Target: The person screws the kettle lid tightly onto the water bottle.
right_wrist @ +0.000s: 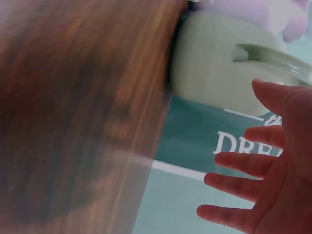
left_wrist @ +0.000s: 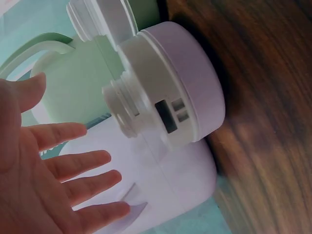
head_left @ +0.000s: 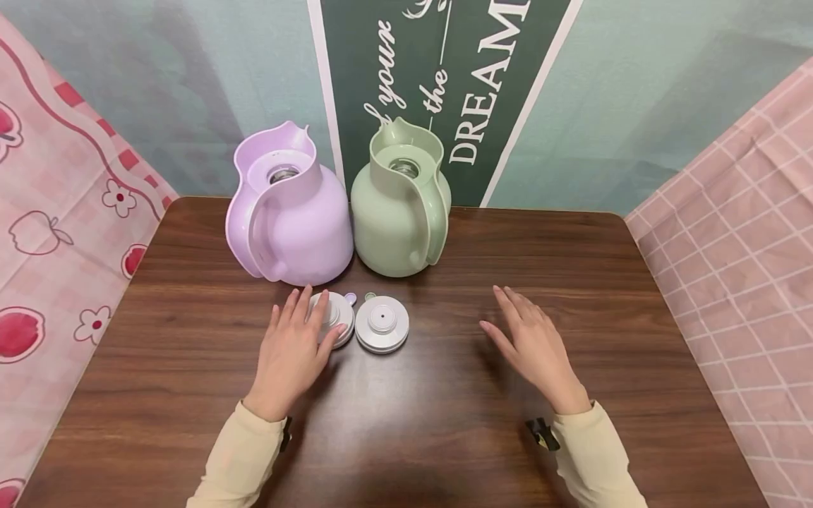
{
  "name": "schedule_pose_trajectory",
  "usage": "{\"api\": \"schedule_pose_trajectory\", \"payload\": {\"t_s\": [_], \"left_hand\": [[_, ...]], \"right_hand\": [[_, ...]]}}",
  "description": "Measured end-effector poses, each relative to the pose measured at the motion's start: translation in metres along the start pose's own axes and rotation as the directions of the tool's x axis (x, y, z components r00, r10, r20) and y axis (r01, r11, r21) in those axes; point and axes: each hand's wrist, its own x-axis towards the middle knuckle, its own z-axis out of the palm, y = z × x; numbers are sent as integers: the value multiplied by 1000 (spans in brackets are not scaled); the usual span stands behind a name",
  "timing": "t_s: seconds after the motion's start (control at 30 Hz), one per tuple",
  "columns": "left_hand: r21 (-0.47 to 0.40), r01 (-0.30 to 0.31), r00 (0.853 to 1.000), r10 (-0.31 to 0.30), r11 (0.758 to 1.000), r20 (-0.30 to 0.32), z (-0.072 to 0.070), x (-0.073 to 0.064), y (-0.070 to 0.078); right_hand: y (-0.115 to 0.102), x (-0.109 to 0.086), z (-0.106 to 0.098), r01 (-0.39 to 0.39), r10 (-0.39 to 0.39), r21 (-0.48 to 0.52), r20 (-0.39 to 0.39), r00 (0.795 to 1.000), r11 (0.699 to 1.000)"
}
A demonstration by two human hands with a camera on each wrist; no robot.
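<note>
A purple thermos jug [head_left: 305, 226] and a green thermos jug [head_left: 394, 226] stand side by side with their mouths uncovered. In front of them, two lids lie upside down: the purple-rimmed lid [left_wrist: 195, 83] on the left and the other lid [head_left: 382, 324] on the right. My left hand [head_left: 292, 356] hovers over the left lid, fingers spread, partly hiding it in the head view; the left wrist view shows a gap between them. Off to the right, my right hand [head_left: 533, 346] is held above the table with fingers extended and nothing in it.
The wooden table [head_left: 444, 423] has its back edge against a teal cloth [head_left: 635, 106] with a dark green lettered panel [head_left: 444, 70]. Pink patterned cloth [head_left: 63, 282] hangs at the left, and pink checked cloth [head_left: 749, 268] at the right.
</note>
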Motion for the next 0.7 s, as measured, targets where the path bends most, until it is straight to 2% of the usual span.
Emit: {"api": "schedule_pose_trajectory", "payload": {"t_s": [0.13, 0.23, 0.43, 0.7], "left_hand": [[7, -17, 1000, 17, 1000, -21, -1, 1, 2], [8, -32, 999, 32, 999, -35, -2, 2, 3], [-10, -54, 996, 53, 998, -68, -4, 4, 5], [-67, -51, 995, 45, 996, -89, -9, 5, 13]], "right_hand": [[-6, 13, -5, 65, -64, 60, -26, 998, 996], [-10, 25, -11, 89, -88, 118, -17, 996, 989], [-19, 53, -30, 36, -56, 255, 71, 996, 966], [-29, 89, -47, -5, -40, 375, 112, 993, 927]]}}
